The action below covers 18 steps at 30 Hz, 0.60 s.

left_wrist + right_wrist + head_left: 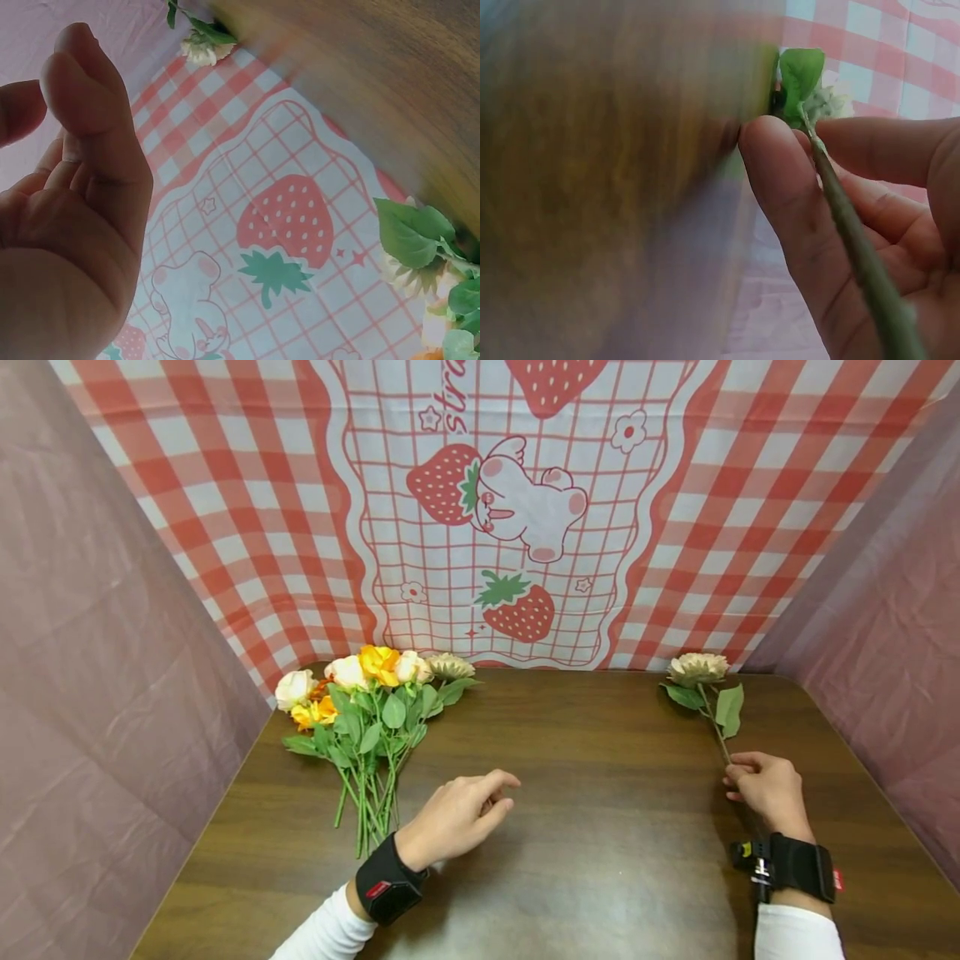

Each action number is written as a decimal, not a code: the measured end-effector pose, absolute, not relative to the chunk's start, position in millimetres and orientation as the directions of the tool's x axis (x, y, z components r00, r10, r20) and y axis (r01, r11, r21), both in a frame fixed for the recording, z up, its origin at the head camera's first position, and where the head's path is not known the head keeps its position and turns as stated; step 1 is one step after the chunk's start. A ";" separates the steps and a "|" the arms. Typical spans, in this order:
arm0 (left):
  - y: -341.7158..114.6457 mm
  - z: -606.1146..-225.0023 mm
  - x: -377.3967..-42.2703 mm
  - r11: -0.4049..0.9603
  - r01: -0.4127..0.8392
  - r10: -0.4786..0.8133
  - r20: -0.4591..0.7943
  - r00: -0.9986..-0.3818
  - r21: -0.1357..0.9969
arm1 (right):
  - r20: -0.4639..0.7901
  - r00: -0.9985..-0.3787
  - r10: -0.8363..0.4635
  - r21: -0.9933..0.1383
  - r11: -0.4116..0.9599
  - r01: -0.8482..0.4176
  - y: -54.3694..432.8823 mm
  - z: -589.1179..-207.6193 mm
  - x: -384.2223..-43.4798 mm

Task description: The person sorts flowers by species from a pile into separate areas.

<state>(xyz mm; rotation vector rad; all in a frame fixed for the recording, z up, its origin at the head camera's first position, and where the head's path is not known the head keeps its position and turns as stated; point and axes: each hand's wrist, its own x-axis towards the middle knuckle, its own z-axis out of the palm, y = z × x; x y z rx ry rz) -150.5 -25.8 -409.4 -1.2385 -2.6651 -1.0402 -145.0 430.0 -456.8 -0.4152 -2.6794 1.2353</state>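
Observation:
On the right of the table, my right hand [767, 789] pinches the stem [859, 247] of a single cream flower [697, 669] between thumb and fingers. Two green leaves [729, 710] grow from that stem below the bloom, and the flower head lies toward the back edge. My left hand [457, 814] is held over the middle of the table, fingers loosely bent, with nothing in it. Left of it lies a bunch of flowers [378, 666] in orange, pale peach and cream, their green stems [362, 810] pointing toward me.
The brown wooden table [585, 827] ends at a hanging red-and-white checked cloth [255, 527] printed with strawberries. Plain pink cloth [112, 652] hangs along the left side, and more pink cloth [885, 635] along the right. Each wrist wears a black strap [390, 878].

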 end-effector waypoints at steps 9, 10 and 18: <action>-26.8 -409.0 -150.1 0.464 0.689 0.681 0.273 -0.679 0.557 | 0.012 -0.949 0.316 -0.675 0.702 0.225 431.7 -449.3 -143.2; -27.0 -408.9 -150.0 0.464 0.689 0.682 0.271 -0.679 0.557 | 0.013 -0.950 0.312 -0.649 0.725 0.229 431.9 -447.6 -142.5; -27.5 -408.1 -150.6 0.476 0.691 0.681 0.269 -0.681 0.545 | 0.069 -0.953 0.295 -0.563 0.800 0.206 429.7 -434.9 -137.2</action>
